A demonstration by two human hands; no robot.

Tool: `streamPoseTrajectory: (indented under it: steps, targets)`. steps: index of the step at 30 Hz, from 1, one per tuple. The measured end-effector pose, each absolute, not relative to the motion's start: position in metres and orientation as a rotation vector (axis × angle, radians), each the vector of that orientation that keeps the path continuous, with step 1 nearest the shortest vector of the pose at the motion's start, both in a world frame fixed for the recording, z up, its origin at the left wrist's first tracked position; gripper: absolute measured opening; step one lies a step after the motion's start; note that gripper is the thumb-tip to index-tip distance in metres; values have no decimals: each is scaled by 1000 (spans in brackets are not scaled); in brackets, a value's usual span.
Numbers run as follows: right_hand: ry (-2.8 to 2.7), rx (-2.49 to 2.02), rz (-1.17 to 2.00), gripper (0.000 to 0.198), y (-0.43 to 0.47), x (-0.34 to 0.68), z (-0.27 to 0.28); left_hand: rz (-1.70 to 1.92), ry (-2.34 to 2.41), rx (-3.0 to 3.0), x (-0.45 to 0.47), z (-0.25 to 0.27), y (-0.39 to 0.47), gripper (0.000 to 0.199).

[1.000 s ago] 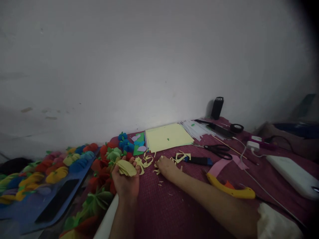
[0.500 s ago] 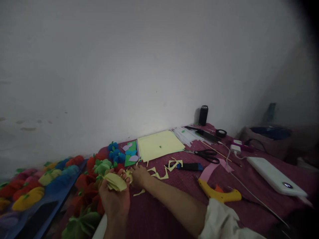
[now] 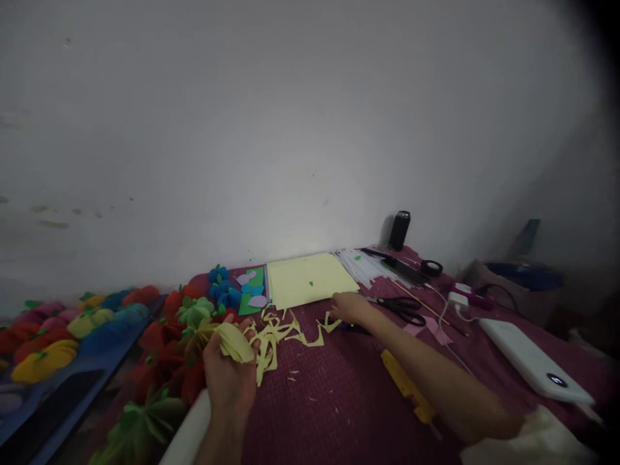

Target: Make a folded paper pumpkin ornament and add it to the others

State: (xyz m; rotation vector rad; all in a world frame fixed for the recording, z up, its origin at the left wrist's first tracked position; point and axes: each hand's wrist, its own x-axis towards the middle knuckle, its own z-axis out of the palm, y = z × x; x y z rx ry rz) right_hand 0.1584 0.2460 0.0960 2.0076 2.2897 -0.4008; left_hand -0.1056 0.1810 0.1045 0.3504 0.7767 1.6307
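Cupping one yellow stack, left hand fingers curled around; right hand near one scissors, finger grip cannot tell.

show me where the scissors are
In the head view, the black-handled scissors lie right of centre, between the pale yellow sheets and the pink strip.

A craft workspace is shown, set against a plain, marked wall; whether it is housed in a home or a workshop cannot be told. Its use is indicated by a purplish-red, cloth-covered desk, on which pale yellow sheets, scissors, black tape and yellow offcuts are spread, and by brightly coloured pumpkin-like ornaments massed at the left.
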Motion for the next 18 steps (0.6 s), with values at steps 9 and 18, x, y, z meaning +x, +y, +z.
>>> streamPoseTrajectory:
  steps: [9,18]
  targets:
    - [2246,2084,-506,29,252,166,76,1489,785,288,-99,91,184,28]
    - [2404,1925,-560,30,233,128,74,1423,763,293,-98,94,181,32]
